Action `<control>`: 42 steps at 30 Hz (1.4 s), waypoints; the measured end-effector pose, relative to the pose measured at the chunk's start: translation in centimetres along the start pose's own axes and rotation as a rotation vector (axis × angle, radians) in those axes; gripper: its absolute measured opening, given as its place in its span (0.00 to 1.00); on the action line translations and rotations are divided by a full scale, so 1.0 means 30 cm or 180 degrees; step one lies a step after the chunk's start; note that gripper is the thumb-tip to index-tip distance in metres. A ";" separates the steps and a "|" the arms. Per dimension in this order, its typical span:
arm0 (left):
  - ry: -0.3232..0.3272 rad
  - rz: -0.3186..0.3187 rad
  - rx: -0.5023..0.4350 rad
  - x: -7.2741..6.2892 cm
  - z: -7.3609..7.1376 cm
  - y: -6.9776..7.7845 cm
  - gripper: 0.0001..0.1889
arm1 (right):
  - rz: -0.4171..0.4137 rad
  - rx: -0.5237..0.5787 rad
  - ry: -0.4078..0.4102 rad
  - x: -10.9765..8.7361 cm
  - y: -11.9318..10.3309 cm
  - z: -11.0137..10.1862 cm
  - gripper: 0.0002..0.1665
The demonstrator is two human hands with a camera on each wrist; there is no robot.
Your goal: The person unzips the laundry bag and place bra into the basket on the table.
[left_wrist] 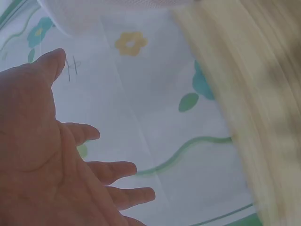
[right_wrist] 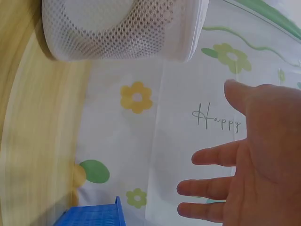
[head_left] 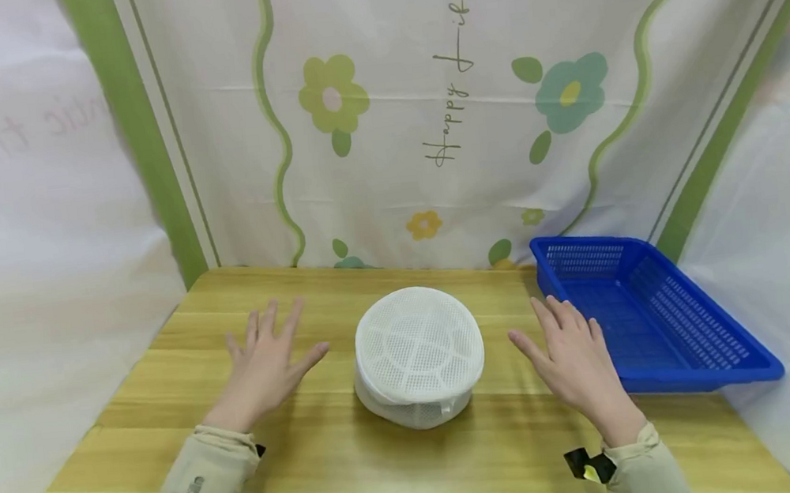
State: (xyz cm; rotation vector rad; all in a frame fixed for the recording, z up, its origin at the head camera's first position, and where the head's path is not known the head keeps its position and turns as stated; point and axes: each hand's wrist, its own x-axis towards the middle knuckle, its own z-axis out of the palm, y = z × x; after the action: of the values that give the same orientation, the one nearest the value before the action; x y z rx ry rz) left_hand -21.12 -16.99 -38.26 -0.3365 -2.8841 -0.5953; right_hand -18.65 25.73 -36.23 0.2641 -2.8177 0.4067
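A round white mesh laundry bag (head_left: 419, 347) stands upright in the middle of the wooden table, its flat lid facing up and a small zip pull at the front. To its left my left hand (head_left: 264, 370) hovers with fingers spread, apart from the bag. On the other side my right hand (head_left: 571, 356) is held with fingers extended, between the bag and the blue basket. Neither hand holds anything. The right wrist view shows the bag's mesh side (right_wrist: 127, 33) beyond the thumb; in the left wrist view only the bag's edge (left_wrist: 84, 14) shows at the top.
A blue plastic basket (head_left: 708, 379) with slotted walls stands at the table's right side, close to my right hand. The wooden table (head_left: 332, 483) ends at a white curtain (head_left: 390, 191) printed with flowers, and more curtain hangs at both sides.
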 end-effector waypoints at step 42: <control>0.1338 0.2071 -0.0248 -0.094 0.242 0.314 0.27 | -0.0497 0.1146 0.0734 -0.119 -0.230 0.148 0.06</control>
State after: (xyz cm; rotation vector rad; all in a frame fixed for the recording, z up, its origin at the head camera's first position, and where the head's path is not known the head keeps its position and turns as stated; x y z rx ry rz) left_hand -16.95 -6.13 -41.98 -0.9746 -2.1736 -0.5648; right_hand -14.88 18.38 -39.68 0.4745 -2.4652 0.8493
